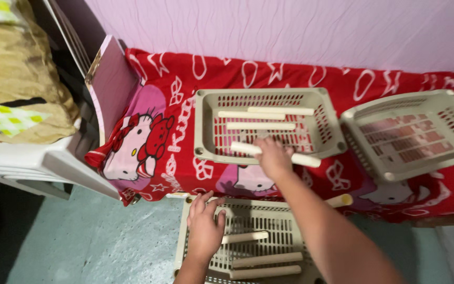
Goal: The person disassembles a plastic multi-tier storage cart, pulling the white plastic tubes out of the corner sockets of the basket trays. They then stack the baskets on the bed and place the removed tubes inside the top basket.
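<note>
A red cartoon-print blanket is covering the bed, running away beyond both hands to the pink wall. The green floor is lying open off to the left of the left hand.

Three beige slotted baskets are lying in view. The middle basket is sitting on the blanket under the right hand's fingertips, with sticks lying across its bottom. The empty basket is sitting tilted, well apart to the right of that hand, a strip of bare blanket between the two. The near basket is lying below the bed edge, beneath both forearms, holding three more sticks.

The right arm is stretching forward and leftward from the lower right, the wrist straight. The right hand is closing palm down around a pale wooden stick, which is lying across the middle basket's near rim, its ends showing on both sides of the hand.

The left hand is lying flat and released, fingers spread, on the near basket's far-left corner, touching its rim and holding nothing.
</note>
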